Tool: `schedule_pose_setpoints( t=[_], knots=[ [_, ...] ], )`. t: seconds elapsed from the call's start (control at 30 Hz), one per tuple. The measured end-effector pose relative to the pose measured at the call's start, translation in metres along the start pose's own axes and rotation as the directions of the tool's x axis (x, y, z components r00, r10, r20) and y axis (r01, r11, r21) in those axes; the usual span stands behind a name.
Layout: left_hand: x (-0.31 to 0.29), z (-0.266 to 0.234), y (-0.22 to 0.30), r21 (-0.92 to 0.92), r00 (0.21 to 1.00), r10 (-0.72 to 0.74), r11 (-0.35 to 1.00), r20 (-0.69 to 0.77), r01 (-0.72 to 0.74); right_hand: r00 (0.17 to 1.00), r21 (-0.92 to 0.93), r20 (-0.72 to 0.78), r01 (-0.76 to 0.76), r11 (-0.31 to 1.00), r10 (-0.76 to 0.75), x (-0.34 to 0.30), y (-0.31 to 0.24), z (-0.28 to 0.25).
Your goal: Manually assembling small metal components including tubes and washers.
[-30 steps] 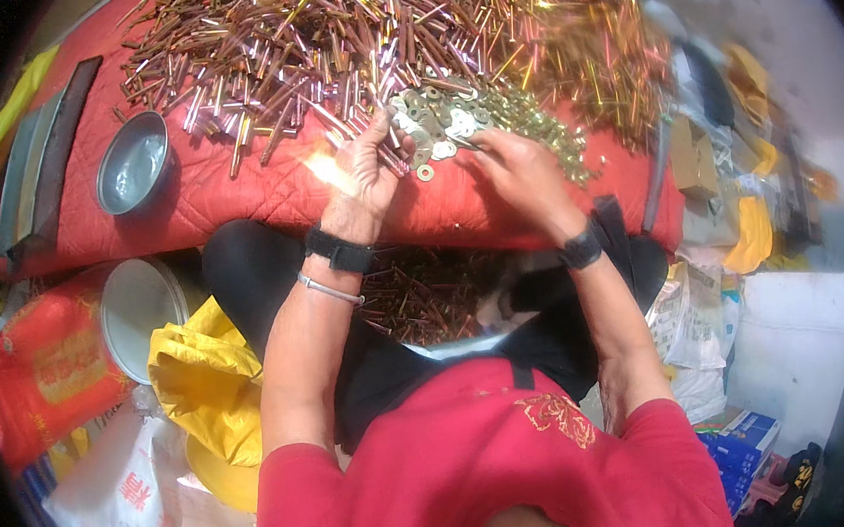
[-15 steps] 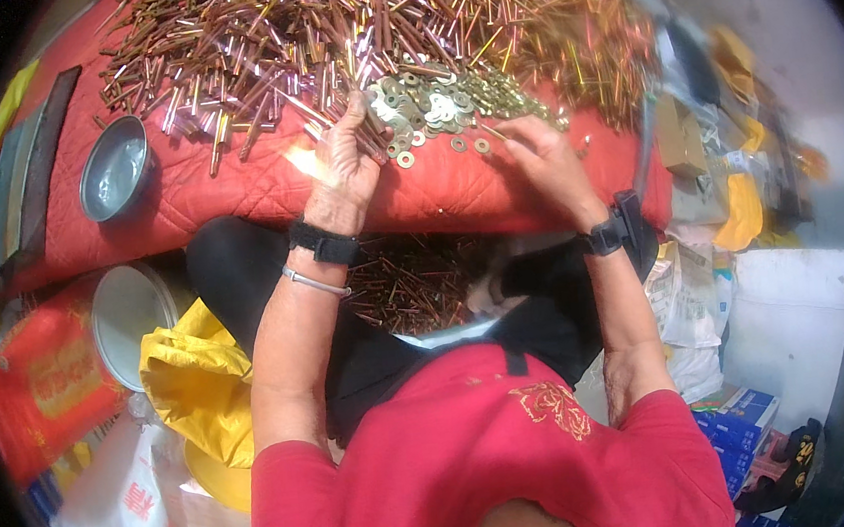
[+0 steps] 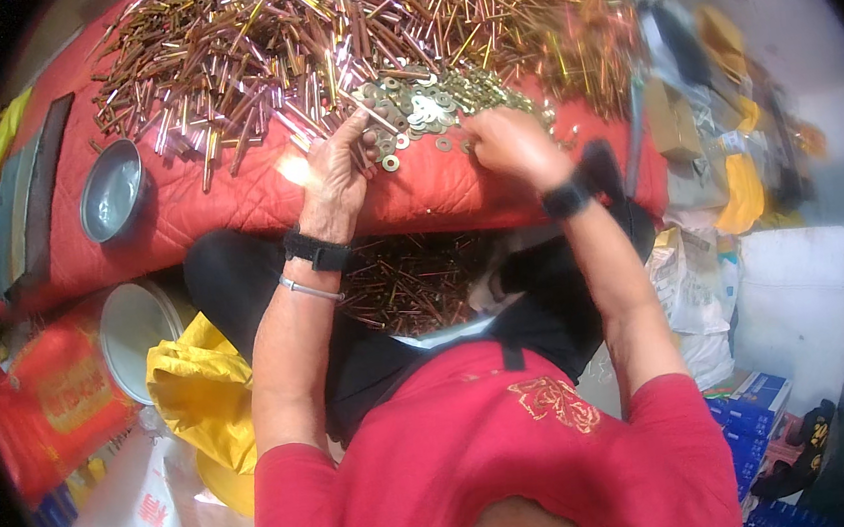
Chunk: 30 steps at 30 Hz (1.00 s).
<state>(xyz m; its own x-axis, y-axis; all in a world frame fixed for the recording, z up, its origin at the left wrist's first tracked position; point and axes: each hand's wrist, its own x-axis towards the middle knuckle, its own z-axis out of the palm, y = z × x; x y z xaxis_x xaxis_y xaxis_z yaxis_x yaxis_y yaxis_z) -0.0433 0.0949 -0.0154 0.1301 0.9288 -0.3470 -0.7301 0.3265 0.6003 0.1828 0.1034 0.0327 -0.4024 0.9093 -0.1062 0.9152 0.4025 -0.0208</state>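
My left hand (image 3: 339, 170) is closed at the front edge of a red quilted cover, with a slim copper-coloured metal rod (image 3: 379, 117) slanting out by its thumb. Other rods seem to lie in its curled fingers. To its right, my right hand (image 3: 517, 147) has its fingers bent together beside the flat metal washers (image 3: 429, 110); what they pinch is hidden. A few loose washers (image 3: 390, 163) rest between the hands. Small brassy pieces (image 3: 497, 91) form a heap behind the right hand.
A large pile of copper-coloured rods (image 3: 253, 57) spreads across the back of the red cover (image 3: 416, 199). A grey metal bowl (image 3: 113, 192) stands at the left. More rods (image 3: 409, 285) lie below, between my legs. Yellow cloth (image 3: 202, 383) is at lower left, blue boxes (image 3: 752, 415) at lower right.
My right hand has turned and moved slightly left, its fingers now curled down near the washers. A rod now slants out across my left thumb. The whole view has shifted slightly.
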Motion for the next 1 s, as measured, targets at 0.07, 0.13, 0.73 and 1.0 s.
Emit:
schedule_pose_setpoints(
  t=[0.07, 0.13, 0.73, 1.0],
  knots=[
    [-0.006, 0.003, 0.001, -0.022, 0.999, -0.011, 1.000, 0.040, 0.012, 0.988, -0.109, 0.153, 0.003, 0.994, 0.014, 0.028, -0.001, -0.008],
    [-0.001, -0.004, 0.002, -0.097, 0.994, -0.001, 0.995, 0.105, 0.011, 0.968, -0.082, 0.249, 0.055, 0.995, -0.033, 0.042, -0.003, -0.020],
    [-0.009, 0.004, -0.002, -0.165, 1.000, 0.017, 0.986, 0.013, -0.014, 0.939, 0.874, -0.265, 0.137, 0.466, 0.221, -0.013, -0.065, -0.005],
    [0.002, -0.007, 0.002, -0.100, 0.990, 0.139, 0.985, -0.016, -0.140, 0.714, 0.758, -0.571, 0.270, 0.593, 0.405, 0.013, -0.078, 0.001]
  ],
)
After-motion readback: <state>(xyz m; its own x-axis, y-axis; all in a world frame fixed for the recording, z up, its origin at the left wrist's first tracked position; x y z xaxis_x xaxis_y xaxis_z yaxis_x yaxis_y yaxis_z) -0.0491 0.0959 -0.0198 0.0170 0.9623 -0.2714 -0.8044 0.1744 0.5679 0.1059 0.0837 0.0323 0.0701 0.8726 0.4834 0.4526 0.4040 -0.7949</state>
